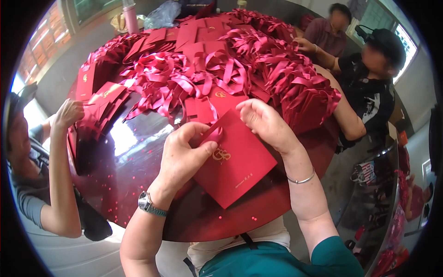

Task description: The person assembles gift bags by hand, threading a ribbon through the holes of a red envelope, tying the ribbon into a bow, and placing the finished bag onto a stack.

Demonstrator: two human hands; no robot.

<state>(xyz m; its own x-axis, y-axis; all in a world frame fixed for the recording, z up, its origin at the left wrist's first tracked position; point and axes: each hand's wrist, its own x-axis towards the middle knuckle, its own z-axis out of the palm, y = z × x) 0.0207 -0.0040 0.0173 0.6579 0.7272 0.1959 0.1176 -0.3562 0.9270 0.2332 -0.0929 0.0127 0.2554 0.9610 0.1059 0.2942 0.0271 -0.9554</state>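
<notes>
My left hand [187,154] is closed on a flat red paper gift bag [244,168] with a gold emblem, tilted over the table's near edge. Its thumb and fingers pinch the bag's upper left side, where a bit of shiny pink-red ribbon [213,135] shows under the thumb. At the bag's upper right edge is my right hand [267,122], fingers curled; what lies between its fingertips, if anything, I cannot make out. Just beyond them lies another red bag [221,102] with a gold emblem.
Heaps of red bags [295,106] with looped ribbons [159,76] cover the far part of the round dark table [143,184]. A pink bottle [131,18] and a clear plastic bag [163,15] stand at the back. Co-workers sit left [50,184] and right [369,87].
</notes>
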